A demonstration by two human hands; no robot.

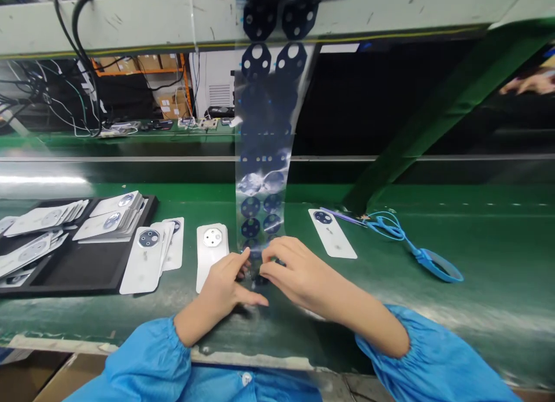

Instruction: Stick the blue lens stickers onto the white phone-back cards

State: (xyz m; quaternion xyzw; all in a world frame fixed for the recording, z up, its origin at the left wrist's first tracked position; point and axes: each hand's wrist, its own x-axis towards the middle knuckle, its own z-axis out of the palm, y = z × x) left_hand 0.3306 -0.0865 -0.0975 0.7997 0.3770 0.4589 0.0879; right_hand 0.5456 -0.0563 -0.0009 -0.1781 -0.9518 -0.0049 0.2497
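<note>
A long clear film strip [260,205] with dark round camera-lens stickers hangs down to the bench in front of me. At its lower end my right hand [299,275] is closed in a pinch, with dark film showing between the fingers. My left hand [225,283] lies at the strip's left edge, its thumb stretched out apart from the fingers; some of its fingertips are hidden. Left of that hand is a stack of white phone back panels [208,263]. A single white phone panel [336,240] with a dark camera sticker lies to the right of the strip.
More panels [145,260] lean beside a black tray [87,269] holding several stacks at left. Purple tweezers [342,217] and a coiled blue wrist strap [437,266] lie at right. A green slanted post [416,136] rises behind them. Part of another person's hand [531,83] shows far right.
</note>
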